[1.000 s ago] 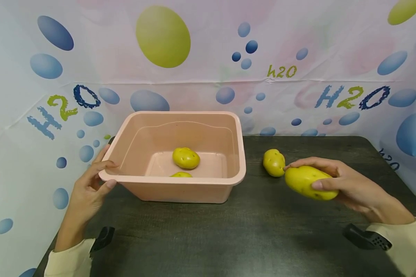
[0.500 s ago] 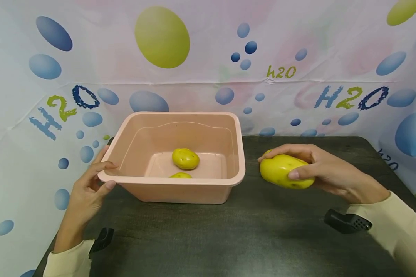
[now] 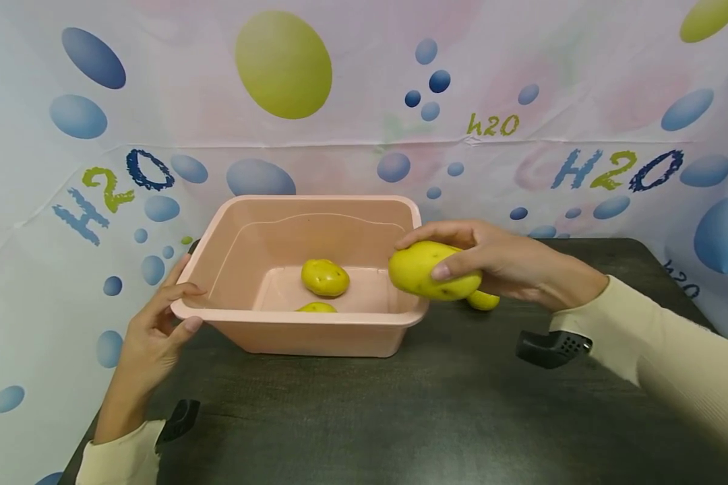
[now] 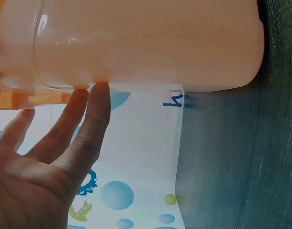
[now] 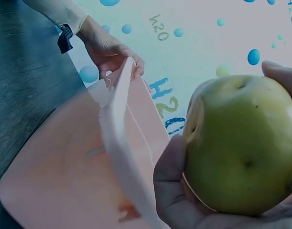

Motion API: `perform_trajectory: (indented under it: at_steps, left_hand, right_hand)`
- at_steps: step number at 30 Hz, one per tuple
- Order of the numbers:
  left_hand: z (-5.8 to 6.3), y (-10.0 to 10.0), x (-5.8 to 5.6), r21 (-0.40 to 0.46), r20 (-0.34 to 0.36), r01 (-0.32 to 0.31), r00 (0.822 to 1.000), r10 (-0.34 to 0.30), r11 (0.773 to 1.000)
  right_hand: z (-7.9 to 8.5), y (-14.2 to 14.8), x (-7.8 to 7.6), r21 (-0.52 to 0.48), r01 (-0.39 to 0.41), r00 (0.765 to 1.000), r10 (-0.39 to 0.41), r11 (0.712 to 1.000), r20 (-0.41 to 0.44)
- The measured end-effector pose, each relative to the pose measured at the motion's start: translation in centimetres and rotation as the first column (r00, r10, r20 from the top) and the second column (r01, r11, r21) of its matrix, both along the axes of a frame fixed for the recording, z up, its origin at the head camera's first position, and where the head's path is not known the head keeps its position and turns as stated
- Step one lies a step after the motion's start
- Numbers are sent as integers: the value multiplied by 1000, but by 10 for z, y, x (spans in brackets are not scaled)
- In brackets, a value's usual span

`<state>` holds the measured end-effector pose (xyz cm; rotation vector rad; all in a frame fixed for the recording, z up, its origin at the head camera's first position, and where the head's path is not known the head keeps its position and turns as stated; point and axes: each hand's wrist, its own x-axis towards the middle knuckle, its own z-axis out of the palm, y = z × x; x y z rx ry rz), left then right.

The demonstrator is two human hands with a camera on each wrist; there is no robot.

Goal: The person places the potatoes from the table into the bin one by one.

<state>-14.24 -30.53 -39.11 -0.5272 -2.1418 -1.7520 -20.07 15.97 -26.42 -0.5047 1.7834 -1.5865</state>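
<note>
My right hand (image 3: pixel 491 259) grips a large yellow potato (image 3: pixel 427 271), thumb on the near side and fingers over the far side. In the head view the potato overlaps the right rim of a pink plastic basin (image 3: pixel 315 333). My left hand (image 3: pixel 154 333) holds the basin's front left corner, thumb outside and fingers over the rim. Its fingers (image 4: pixel 99 119) lie against the basin wall in the left wrist view. Inside the basin sits a yellow potato (image 3: pixel 325 277), with another potato (image 3: pixel 317 307) partly hidden behind the front rim. The held potato (image 5: pixel 243 148) fills much of the right wrist view.
One more potato (image 3: pixel 484 300) lies on the dark wooden table (image 3: pixel 364 417) right of the basin, mostly hidden by my right hand. A white curtain (image 3: pixel 352 81) printed with bubbles and H2O lettering hangs behind and at the left.
My right hand has carried the large potato leftward and up, from the table's right side to the basin's right rim. The left hand and basin stay in place.
</note>
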Motion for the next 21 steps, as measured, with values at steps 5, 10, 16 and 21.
perform_trajectory:
  at_steps: [5, 10, 16, 21]
  left_hand:
    - [0, 0, 0, -9, -2, -13, 1000, 13, 1000]
    - [-1, 1, 0, -10, -1, -6, 1000, 6, 1000]
    - [0, 0, -1, 1, -8, 16, 1000, -16, 1000]
    - [-1, -1, -1, -4, 8, 7, 1000, -7, 1000]
  right_hand:
    - [6, -31, -13, -14, 8, 1000, -7, 1000, 28]
    - [7, -61, -24, -74, -25, 998, 29, 997, 60]
    - [3, -87, -34, -116, -41, 997, 49, 992, 68]
    - [0, -109, -45, -132, -41, 995, 52, 990, 85]
